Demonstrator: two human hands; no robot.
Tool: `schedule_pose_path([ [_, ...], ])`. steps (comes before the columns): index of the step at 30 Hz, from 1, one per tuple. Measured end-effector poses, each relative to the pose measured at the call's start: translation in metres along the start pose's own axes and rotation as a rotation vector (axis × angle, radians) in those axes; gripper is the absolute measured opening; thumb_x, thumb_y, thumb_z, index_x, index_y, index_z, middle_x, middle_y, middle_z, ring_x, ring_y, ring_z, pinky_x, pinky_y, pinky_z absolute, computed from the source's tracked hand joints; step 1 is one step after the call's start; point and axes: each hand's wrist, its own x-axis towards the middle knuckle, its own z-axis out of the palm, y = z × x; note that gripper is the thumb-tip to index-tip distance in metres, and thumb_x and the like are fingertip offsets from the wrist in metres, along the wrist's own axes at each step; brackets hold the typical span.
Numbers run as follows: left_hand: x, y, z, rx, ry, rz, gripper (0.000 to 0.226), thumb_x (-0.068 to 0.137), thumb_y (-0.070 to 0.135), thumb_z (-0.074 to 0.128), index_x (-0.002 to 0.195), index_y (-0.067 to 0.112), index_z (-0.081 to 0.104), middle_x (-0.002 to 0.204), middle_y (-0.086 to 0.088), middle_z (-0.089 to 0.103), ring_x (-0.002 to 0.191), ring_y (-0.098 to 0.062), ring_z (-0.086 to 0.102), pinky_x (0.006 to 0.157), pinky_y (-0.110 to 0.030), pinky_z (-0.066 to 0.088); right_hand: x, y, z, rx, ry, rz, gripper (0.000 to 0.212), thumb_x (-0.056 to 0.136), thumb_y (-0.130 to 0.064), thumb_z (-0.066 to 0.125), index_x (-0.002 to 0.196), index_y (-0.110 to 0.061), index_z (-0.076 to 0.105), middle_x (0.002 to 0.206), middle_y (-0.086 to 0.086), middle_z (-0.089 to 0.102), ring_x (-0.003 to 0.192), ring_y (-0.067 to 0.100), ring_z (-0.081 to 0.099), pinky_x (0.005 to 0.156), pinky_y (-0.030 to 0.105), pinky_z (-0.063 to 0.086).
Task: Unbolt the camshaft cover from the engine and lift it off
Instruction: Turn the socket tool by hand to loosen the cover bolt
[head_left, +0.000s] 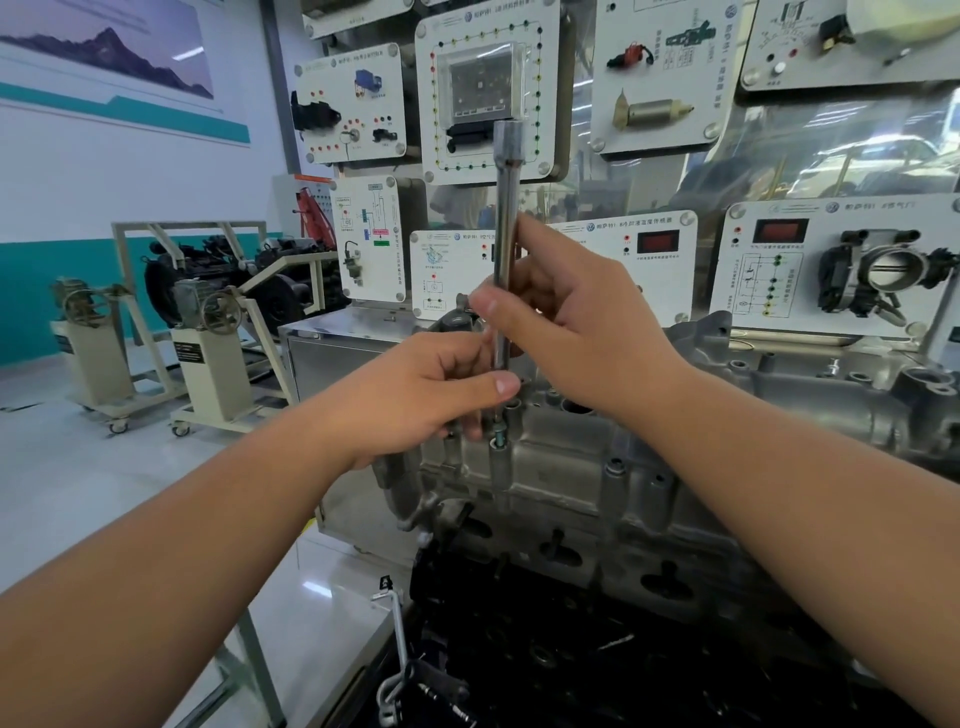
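A grey cast camshaft cover (571, 478) sits on top of the engine in the middle of the view. A long steel extension bar (506, 208) stands upright over a bolt (500, 430) raised out of its hole at the cover's left end. My right hand (576, 322) grips the bar's middle, thumb in front. My left hand (431, 389) pinches the bar's lower end just above the bolt. The bar's tip is partly hidden by my fingers.
Display panels with sensors and a throttle body (883, 270) hang close behind the engine. A steel cabinet (332, 358) stands at the back left. Engine stands on castors (208, 353) occupy the floor at left. A bent metal pipe (397, 639) sits by the engine's lower left.
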Motion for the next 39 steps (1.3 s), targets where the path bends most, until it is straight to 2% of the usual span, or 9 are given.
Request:
schedule_pose_path([
  [7, 0.0001, 0.0004, 0.0036, -0.029, -0.013, -0.003, 0.052, 0.09, 0.052, 0.067, 0.097, 0.0, 0.063, 0.071, -0.003, 0.062, 0.065, -0.008, 0.064, 0.057, -0.016, 0.049, -0.0014, -0.0014, 0.0009, 0.0, -0.016, -0.017, 0.013, 0.1, -0.019, 0.056, 0.11, -0.027, 0.053, 0.083, -0.001, 0.074, 0.068, 0.021, 0.07, 0.066, 0.043, 0.055],
  [10, -0.0019, -0.0006, 0.0001, 0.009, -0.018, -0.025, 0.028, 0.092, 0.045, 0.061, 0.079, 0.021, 0.068, 0.081, -0.011, 0.068, 0.067, -0.01, 0.068, 0.058, -0.02, 0.048, -0.002, -0.0011, 0.0033, 0.022, -0.026, -0.015, 0.036, 0.101, -0.018, 0.053, 0.136, -0.023, 0.048, 0.094, -0.003, 0.077, 0.077, 0.01, 0.073, 0.075, 0.04, 0.059],
  [14, 0.0, -0.0019, 0.0015, 0.027, 0.027, 0.003, 0.049, 0.09, 0.051, 0.068, 0.089, 0.002, 0.061, 0.072, 0.001, 0.062, 0.066, -0.008, 0.068, 0.057, -0.019, 0.049, -0.0022, 0.0011, 0.0048, 0.051, 0.019, 0.007, 0.066, 0.095, -0.02, 0.066, 0.154, -0.021, 0.035, 0.086, -0.003, 0.075, 0.077, 0.013, 0.071, 0.077, 0.039, 0.057],
  [19, 0.0035, -0.0043, 0.0056, 0.002, 0.05, 0.034, 0.059, 0.087, 0.052, 0.071, 0.102, -0.004, 0.063, 0.077, -0.009, 0.058, 0.065, -0.011, 0.065, 0.064, -0.02, 0.051, -0.0013, 0.0025, 0.0059, -0.01, 0.046, 0.007, 0.055, 0.094, -0.016, 0.064, 0.146, -0.014, 0.046, 0.083, -0.007, 0.074, 0.074, 0.013, 0.07, 0.074, 0.039, 0.057],
  [24, -0.0008, -0.0028, -0.0005, 0.057, -0.013, -0.016, 0.047, 0.093, 0.046, 0.059, 0.097, 0.0, 0.064, 0.068, 0.005, 0.067, 0.065, -0.008, 0.068, 0.058, -0.018, 0.048, -0.0025, 0.0003, 0.0065, 0.03, 0.015, 0.031, 0.052, 0.096, -0.015, 0.058, 0.146, -0.01, 0.044, 0.088, 0.002, 0.075, 0.076, 0.023, 0.072, 0.073, 0.045, 0.059],
  [28, 0.002, -0.0045, 0.0019, 0.05, 0.024, -0.001, 0.054, 0.089, 0.05, 0.067, 0.094, -0.003, 0.06, 0.072, -0.004, 0.062, 0.065, -0.008, 0.068, 0.056, -0.015, 0.047, -0.0017, 0.0004, 0.0046, 0.021, 0.053, 0.034, 0.049, 0.094, -0.022, 0.069, 0.139, -0.012, 0.053, 0.086, -0.005, 0.073, 0.074, 0.01, 0.069, 0.07, 0.028, 0.056],
  [32, 0.0012, -0.0016, 0.006, 0.076, 0.001, 0.002, 0.026, 0.09, 0.055, 0.061, 0.082, 0.031, 0.069, 0.064, 0.011, 0.065, 0.062, -0.003, 0.064, 0.058, -0.01, 0.044, -0.0014, 0.0008, 0.0056, -0.012, 0.091, 0.028, 0.042, 0.093, -0.018, 0.069, 0.134, -0.014, 0.058, 0.076, -0.013, 0.068, 0.069, 0.007, 0.065, 0.068, 0.029, 0.056],
  [37, -0.0012, -0.003, 0.0004, 0.054, -0.019, 0.003, 0.054, 0.093, 0.051, 0.055, 0.104, -0.001, 0.064, 0.068, 0.01, 0.065, 0.066, -0.007, 0.067, 0.059, -0.017, 0.047, -0.0022, -0.0005, 0.0062, -0.017, 0.053, 0.015, 0.035, 0.095, -0.021, 0.054, 0.13, -0.018, 0.054, 0.08, 0.005, 0.073, 0.067, 0.031, 0.069, 0.065, 0.047, 0.057],
  [39, -0.0015, -0.0017, -0.0007, 0.047, -0.028, 0.016, 0.059, 0.087, 0.051, 0.057, 0.105, -0.004, 0.062, 0.069, 0.007, 0.064, 0.067, -0.007, 0.067, 0.059, -0.018, 0.048, -0.0026, -0.0004, 0.0058, 0.003, 0.053, 0.009, 0.04, 0.095, -0.021, 0.056, 0.135, -0.02, 0.052, 0.077, 0.006, 0.072, 0.066, 0.026, 0.069, 0.064, 0.042, 0.057],
])
